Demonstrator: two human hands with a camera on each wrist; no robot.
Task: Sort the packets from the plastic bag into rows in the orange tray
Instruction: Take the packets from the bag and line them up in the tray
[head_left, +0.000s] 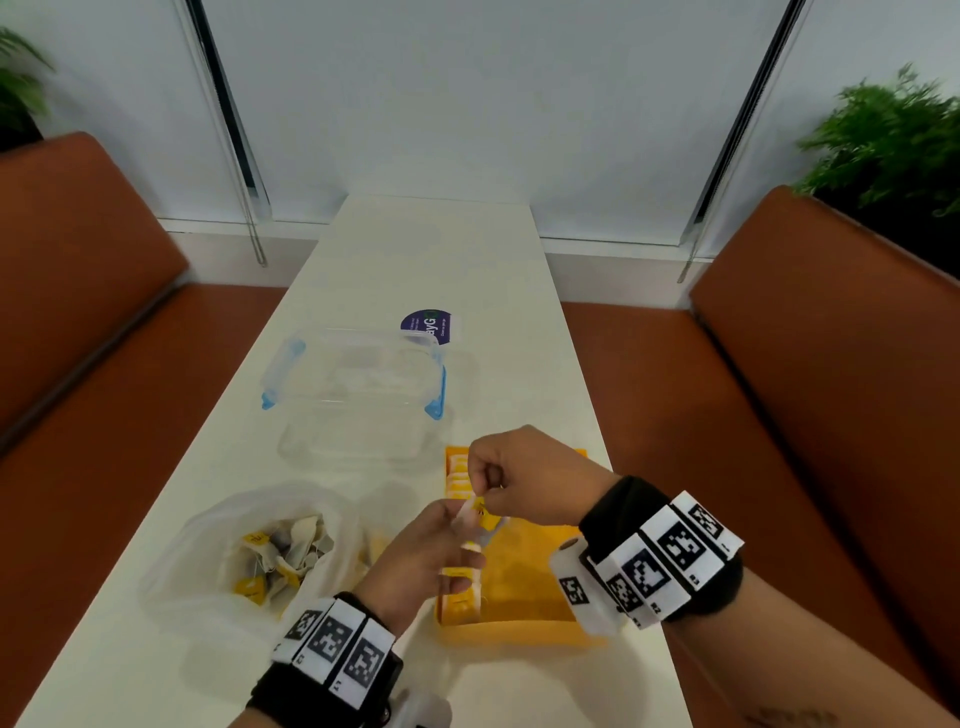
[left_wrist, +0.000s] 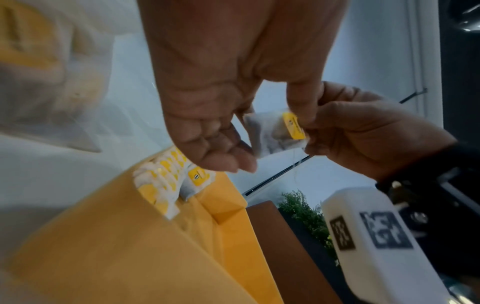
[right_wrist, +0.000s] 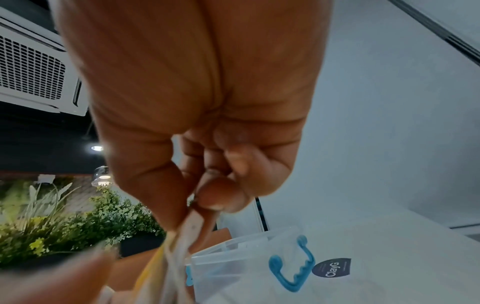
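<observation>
A tea-bag packet (left_wrist: 270, 135) with a yellow tag hangs above the orange tray (head_left: 524, 571), held by both hands. My left hand (head_left: 447, 535) grips it between thumb and curled fingers. My right hand (head_left: 488, 491) pinches its upper edge by the tag, and that pinch shows close up in the right wrist view, on the packet (right_wrist: 192, 224). A row of packets (left_wrist: 168, 181) stands along the tray's left wall. The clear plastic bag (head_left: 249, 545) lies left of the tray, open, with several loose packets inside.
A clear lidded container (head_left: 358, 389) with blue clips sits on the white table (head_left: 415, 249) behind the bag and tray, with a purple round sticker (head_left: 427, 326) behind it. Brown benches (head_left: 810, 389) flank the table. Plants stand at both far corners.
</observation>
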